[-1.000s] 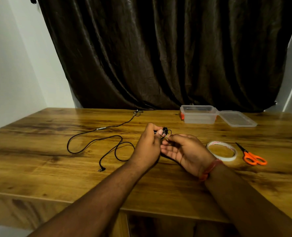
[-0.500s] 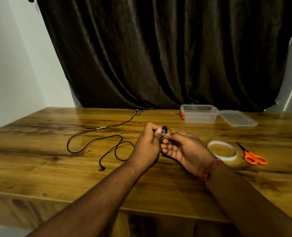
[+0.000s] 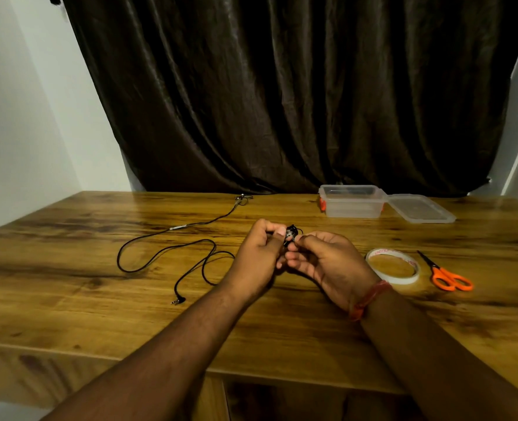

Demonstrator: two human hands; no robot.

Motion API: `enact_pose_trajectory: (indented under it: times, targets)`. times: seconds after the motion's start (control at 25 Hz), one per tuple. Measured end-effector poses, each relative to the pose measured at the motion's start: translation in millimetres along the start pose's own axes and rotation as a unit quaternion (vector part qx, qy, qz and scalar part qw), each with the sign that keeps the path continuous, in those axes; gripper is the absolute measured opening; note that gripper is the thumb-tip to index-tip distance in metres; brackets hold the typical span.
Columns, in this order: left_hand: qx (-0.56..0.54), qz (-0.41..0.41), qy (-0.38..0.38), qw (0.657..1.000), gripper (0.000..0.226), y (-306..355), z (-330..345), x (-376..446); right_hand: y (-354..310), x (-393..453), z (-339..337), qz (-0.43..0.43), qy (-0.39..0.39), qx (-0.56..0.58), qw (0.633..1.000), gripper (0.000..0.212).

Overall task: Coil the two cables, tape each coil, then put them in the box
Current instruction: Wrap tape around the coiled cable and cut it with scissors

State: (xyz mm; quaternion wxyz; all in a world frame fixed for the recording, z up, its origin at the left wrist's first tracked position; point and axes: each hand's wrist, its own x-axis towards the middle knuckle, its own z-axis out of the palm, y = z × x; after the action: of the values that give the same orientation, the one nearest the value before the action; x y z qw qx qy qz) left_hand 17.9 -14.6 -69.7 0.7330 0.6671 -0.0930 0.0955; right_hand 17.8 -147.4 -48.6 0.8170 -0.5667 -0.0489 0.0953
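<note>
Above mid-table, the left hand [image 3: 259, 253] pinches a small black coil [image 3: 291, 233] between thumb and fingers while the right hand's [image 3: 327, 262] fingertips close on its right side, the other cable [image 3: 172, 253] lying loose at left and the open box [image 3: 351, 202] far right.

Glossy wood table [image 3: 69, 299], clear plastic box [image 3: 351, 205]
</note>
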Motion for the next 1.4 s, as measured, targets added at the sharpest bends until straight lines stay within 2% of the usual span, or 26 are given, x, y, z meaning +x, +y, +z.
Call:
enact_pose_trajectory:
  times: [0.32,0.56,0.72,0.84,1.08,1.4]
  targets:
    - [-0.023,0.011,0.008,1.0,0.008,5,-1,0,8,8,-5,-0.011,0.001,-0.086,0.996,0.012]
    - [-0.039,0.002,-0.004,0.999,0.008,4,1,1,12,8,-6,-0.078,0.027,-0.133,0.988,0.011]
    - [0.007,0.017,0.007,1.0,0.006,3,3,0,13,6,-6,-0.126,0.042,-0.17,0.977,0.008]
    - [0.032,0.019,0.017,0.999,0.007,-1,4,2,12,8,-7,-0.122,0.062,-0.175,0.975,0.012]
    - [0.053,0.018,0.035,0.998,0.01,-2,2,3,11,9,-2,-0.052,0.012,-0.092,0.994,0.013]
    - [0.086,0.029,0.0,0.996,0.009,-1,2,-1,12,13,-4,-0.089,0.03,-0.053,0.994,0.021]
